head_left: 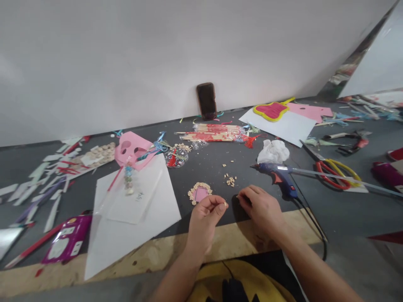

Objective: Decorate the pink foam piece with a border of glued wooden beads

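Note:
My left hand (208, 218) is closed in a pinch, with a small pale wooden piece (226, 204) between thumb and forefinger. It is just in front of a pink disc (201, 193) whose rim is ringed with similar small pieces; my fingers hide part of its lower edge. My right hand (261, 209) is low over the dark table, fingers curled and pressed together; whatever they hold, if anything, is hidden. Beyond the hands lies a small pile of loose wooden pieces (231, 180). To the right of the pile rests a blue glue gun (280, 174) with a long glue stick (315, 172) in its back.
Scissors (338, 174), pliers (355, 144) and crumpled white tissue (273, 152) lie to the right. A phone (207, 100) leans on the wall behind bagged sticks (214, 133). White paper (103, 243), a pink cutout (134, 147) and a purple packet (69, 237) are at the left.

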Tool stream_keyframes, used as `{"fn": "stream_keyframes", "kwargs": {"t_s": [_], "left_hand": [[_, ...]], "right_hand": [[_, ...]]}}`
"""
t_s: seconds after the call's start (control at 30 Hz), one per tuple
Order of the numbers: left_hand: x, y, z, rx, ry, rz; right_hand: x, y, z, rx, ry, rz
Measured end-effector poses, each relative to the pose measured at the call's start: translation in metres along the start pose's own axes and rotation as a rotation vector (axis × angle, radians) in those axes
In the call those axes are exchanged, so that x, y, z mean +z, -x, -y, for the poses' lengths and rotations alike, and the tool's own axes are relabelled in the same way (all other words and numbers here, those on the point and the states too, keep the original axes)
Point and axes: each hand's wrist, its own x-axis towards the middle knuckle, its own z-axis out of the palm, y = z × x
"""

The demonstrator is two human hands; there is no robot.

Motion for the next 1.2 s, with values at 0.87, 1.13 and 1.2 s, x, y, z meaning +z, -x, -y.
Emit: {"fn": "stream_keyframes", "kwargs": {"t_s": [0.87,1.13,1.2], "left_hand": [[0.002,0.010,0.002,-0.019,0.059,0.034],[0.006,0.014,0.000,-0.015,0.048,0.060],[0.007,0.015,0.000,-0.015,0.050,0.069]], "right_hand": [[-0.034,0.013,0.026,-0.322,-0.518,-0.237],[-0.035,0.016,0.028,-0.413,-0.462,-0.283],[-0.034,0.017,0.027,-0.427,-0.449,-0.288]]}}
